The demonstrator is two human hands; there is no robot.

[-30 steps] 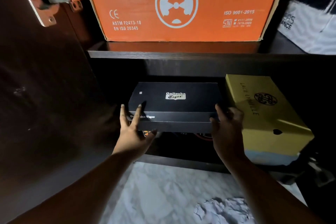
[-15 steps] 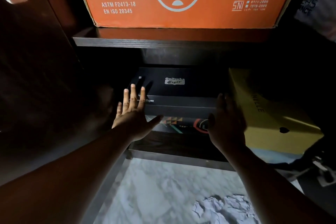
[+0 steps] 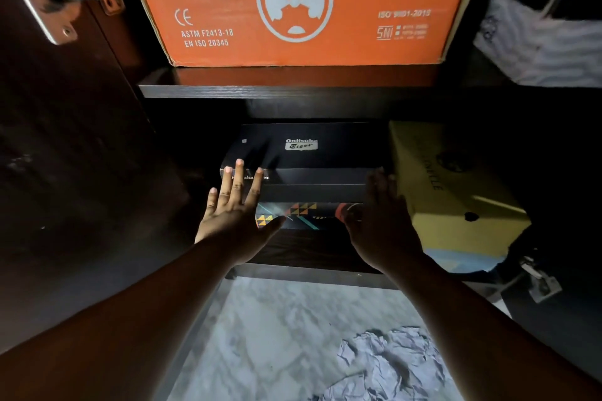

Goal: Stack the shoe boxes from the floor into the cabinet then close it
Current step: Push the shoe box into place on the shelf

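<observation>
Hands: left hand (image 3: 236, 205) and right hand (image 3: 379, 221) flat, fingers straight, pressing black box (image 3: 303, 156).
Done: black box stacked beside yellow box (image 3: 456, 192).
Left: cabinet door (image 3: 65, 140) open.

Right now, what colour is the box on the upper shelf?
Orange box with pale grey print, shown clearest in the head view.
</observation>
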